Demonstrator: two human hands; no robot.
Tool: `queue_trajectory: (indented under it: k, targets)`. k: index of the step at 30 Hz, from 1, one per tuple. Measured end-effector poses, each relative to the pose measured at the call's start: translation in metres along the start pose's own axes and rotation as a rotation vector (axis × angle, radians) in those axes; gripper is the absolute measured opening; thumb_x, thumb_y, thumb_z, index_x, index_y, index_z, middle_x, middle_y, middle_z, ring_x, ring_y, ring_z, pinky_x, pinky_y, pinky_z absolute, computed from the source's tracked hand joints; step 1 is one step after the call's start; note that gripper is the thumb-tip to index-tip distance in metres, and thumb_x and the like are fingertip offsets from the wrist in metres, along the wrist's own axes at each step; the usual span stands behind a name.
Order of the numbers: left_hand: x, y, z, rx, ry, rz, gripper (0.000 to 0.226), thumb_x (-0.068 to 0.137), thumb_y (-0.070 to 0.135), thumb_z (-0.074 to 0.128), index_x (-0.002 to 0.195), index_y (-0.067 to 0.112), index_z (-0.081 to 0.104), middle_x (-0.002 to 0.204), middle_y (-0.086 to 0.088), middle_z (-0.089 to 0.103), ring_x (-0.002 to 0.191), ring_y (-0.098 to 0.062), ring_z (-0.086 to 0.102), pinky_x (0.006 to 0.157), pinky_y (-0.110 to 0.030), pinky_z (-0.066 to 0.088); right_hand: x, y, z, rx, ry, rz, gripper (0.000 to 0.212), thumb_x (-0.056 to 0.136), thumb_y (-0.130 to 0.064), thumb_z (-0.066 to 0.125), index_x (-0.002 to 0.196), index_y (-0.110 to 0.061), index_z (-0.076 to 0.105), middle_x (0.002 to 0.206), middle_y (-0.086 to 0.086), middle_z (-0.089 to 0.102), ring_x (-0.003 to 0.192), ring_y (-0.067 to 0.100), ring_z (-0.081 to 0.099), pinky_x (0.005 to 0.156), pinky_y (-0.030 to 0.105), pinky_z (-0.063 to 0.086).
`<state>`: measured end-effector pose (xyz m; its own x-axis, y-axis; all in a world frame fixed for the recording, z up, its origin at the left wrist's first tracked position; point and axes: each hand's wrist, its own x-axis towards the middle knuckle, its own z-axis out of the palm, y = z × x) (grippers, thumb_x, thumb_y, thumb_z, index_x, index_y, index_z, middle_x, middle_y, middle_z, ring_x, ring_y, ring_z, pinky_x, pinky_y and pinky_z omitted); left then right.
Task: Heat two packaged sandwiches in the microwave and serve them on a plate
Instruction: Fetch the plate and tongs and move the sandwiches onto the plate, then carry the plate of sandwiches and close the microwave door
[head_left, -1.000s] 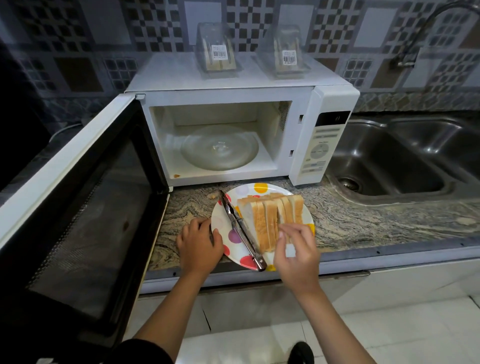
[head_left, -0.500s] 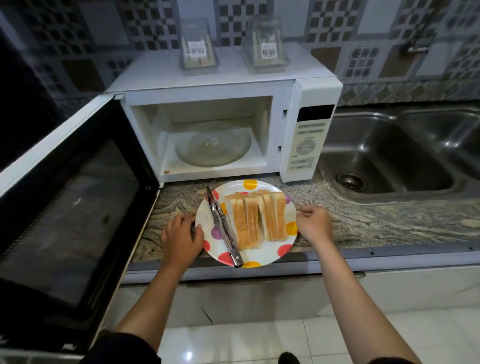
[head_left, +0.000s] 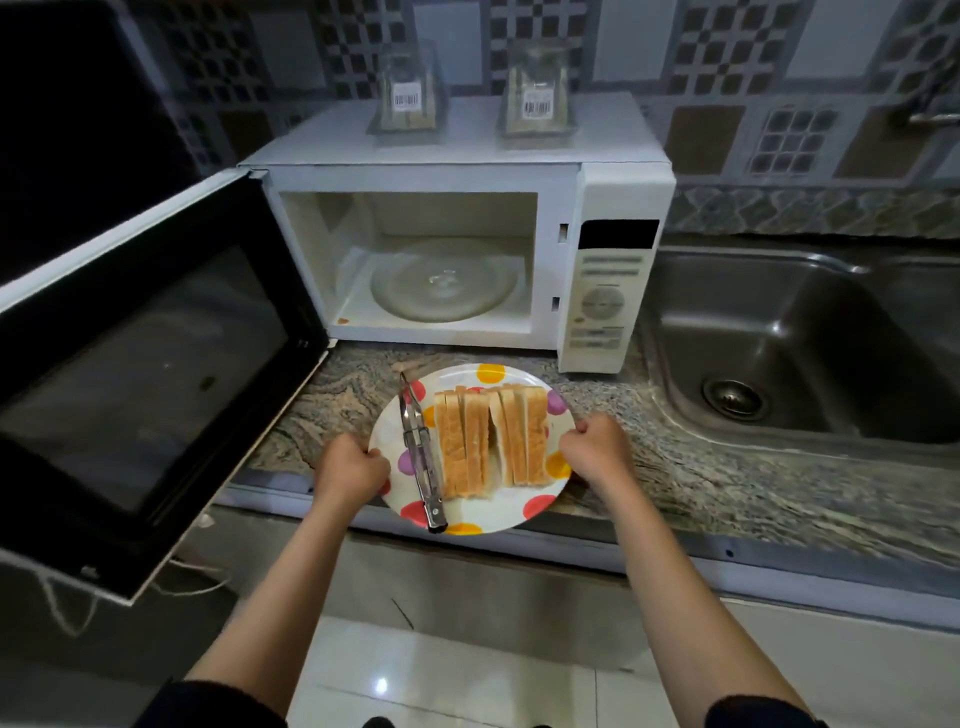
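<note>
Looking at the big stuff first: the microwave (head_left: 457, 260) sits on the counter (head_left: 675, 467) with its door (head_left: 145, 379) swung wide open, and nothing on the turntable (head_left: 444, 286). A sink (head_left: 789, 353) is off to the right. On top of the microwave are two clear packs (head_left: 410, 98), which look empty to me, though they're a bit blurry.

Right in front of the microwave, at the counter's edge, is the dotted plate (head_left: 498, 512). The sandwiches (head_left: 491, 436) are standing on it side by side, unwrapped, with tongs (head_left: 421, 457) lying just to their left on the plate.

Left hand (head_left: 353, 470) grips the plate's left rim, right hand (head_left: 597, 449) grips the right rim, fingers curled on both.

So I'd guess the heating is done and the food's plated. What's left is pretty much just carrying the plate off to serve, and probably closing that door.
</note>
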<state>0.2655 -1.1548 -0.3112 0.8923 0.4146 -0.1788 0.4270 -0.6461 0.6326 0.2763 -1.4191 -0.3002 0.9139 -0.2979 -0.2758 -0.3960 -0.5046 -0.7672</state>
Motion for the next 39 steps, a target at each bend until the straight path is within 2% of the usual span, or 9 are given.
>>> queue_trajectory:
  k: [4, 7, 11, 15, 23, 27, 32, 35, 39]
  targets:
    - [-0.029, -0.005, 0.004, -0.073, 0.029, 0.037, 0.021, 0.055, 0.021, 0.039, 0.053, 0.008, 0.055, 0.059, -0.015, 0.065, 0.067, -0.031, 0.062, 0.061, -0.031, 0.045, -0.015, 0.003, -0.009, 0.168, -0.042, -0.031, 0.014, 0.077, 0.004, 0.051, 0.073, -0.007, 0.058, 0.065, -0.001, 0.052, 0.061, 0.016, 0.052, 0.048, 0.023, 0.035]
    - [-0.038, -0.014, 0.007, -0.127, 0.072, -0.006, 0.033, 0.061, 0.025, 0.037, 0.069, -0.001, 0.055, 0.069, -0.021, 0.065, 0.07, -0.036, 0.063, 0.061, -0.037, 0.052, -0.022, 0.007, -0.013, 0.211, -0.061, -0.031, 0.016, 0.082, 0.008, 0.048, 0.076, -0.003, 0.058, 0.067, -0.01, 0.035, 0.062, 0.011, 0.049, 0.05, 0.023, 0.037]
    - [-0.057, -0.024, 0.007, -0.192, 0.094, -0.037, 0.019, 0.076, 0.024, 0.043, 0.082, 0.008, 0.051, 0.077, -0.018, 0.066, 0.074, -0.037, 0.064, 0.067, -0.048, 0.056, -0.028, 0.016, -0.008, 0.241, -0.022, -0.011, 0.015, 0.077, 0.005, 0.044, 0.082, 0.0, 0.057, 0.066, 0.006, 0.054, 0.061, 0.022, 0.052, 0.049, 0.023, 0.033]
    - [-0.083, -0.03, 0.001, -0.206, 0.155, -0.056, 0.001, 0.089, 0.014, 0.047, 0.09, 0.014, 0.046, 0.09, -0.016, 0.066, 0.085, -0.034, 0.063, 0.075, -0.044, 0.053, -0.045, 0.022, -0.005, 0.243, -0.011, -0.022, 0.014, 0.078, 0.004, 0.044, 0.077, -0.005, 0.054, 0.064, 0.006, 0.052, 0.056, 0.019, 0.047, 0.048, 0.024, 0.031]
    - [-0.129, -0.065, -0.023, -0.231, 0.175, -0.002, 0.004, 0.092, 0.012, 0.045, 0.091, 0.008, 0.047, 0.084, -0.007, 0.059, 0.081, -0.027, 0.059, 0.065, -0.033, 0.044, -0.1, 0.032, 0.009, 0.266, 0.051, -0.043, 0.02, 0.075, 0.005, 0.043, 0.069, -0.003, 0.061, 0.063, 0.008, 0.054, 0.061, 0.021, 0.05, 0.052, 0.027, 0.034]
    - [-0.164, -0.104, -0.052, -0.213, 0.181, 0.027, 0.011, 0.092, 0.015, 0.044, 0.093, 0.007, 0.05, 0.082, -0.01, 0.062, 0.078, -0.027, 0.06, 0.066, -0.036, 0.048, -0.16, 0.035, 0.023, 0.318, 0.045, -0.041, 0.025, 0.062, -0.004, 0.041, 0.068, 0.001, 0.065, 0.069, 0.022, 0.067, 0.062, 0.025, 0.06, 0.057, 0.03, 0.041]
    - [-0.211, -0.16, -0.102, -0.245, 0.226, 0.034, 0.005, 0.092, 0.018, 0.045, 0.093, 0.015, 0.05, 0.08, -0.006, 0.064, 0.079, -0.027, 0.062, 0.072, -0.041, 0.053, -0.249, 0.031, 0.041, 0.317, 0.012, -0.051, 0.033, 0.076, 0.008, 0.042, 0.067, -0.011, 0.066, 0.07, 0.01, 0.069, 0.067, 0.025, 0.066, 0.064, 0.034, 0.053]
    - [-0.242, -0.201, -0.135, -0.275, 0.268, 0.037, 0.006, 0.092, 0.017, 0.045, 0.092, 0.016, 0.05, 0.08, -0.007, 0.064, 0.078, -0.029, 0.063, 0.068, -0.039, 0.051, -0.298, 0.031, 0.064, 0.314, -0.04, -0.073, 0.026, 0.079, 0.007, 0.044, 0.079, -0.005, 0.067, 0.074, 0.01, 0.069, 0.068, 0.023, 0.065, 0.058, 0.028, 0.051]
    - [-0.269, -0.242, -0.171, -0.27, 0.343, -0.022, 0.007, 0.093, 0.015, 0.044, 0.094, 0.015, 0.05, 0.085, -0.006, 0.061, 0.079, -0.026, 0.059, 0.058, -0.03, 0.038, -0.339, 0.026, 0.098, 0.317, -0.138, -0.088, 0.022, 0.077, 0.006, 0.046, 0.084, 0.0, 0.067, 0.076, 0.015, 0.07, 0.069, 0.026, 0.066, 0.06, 0.031, 0.052]
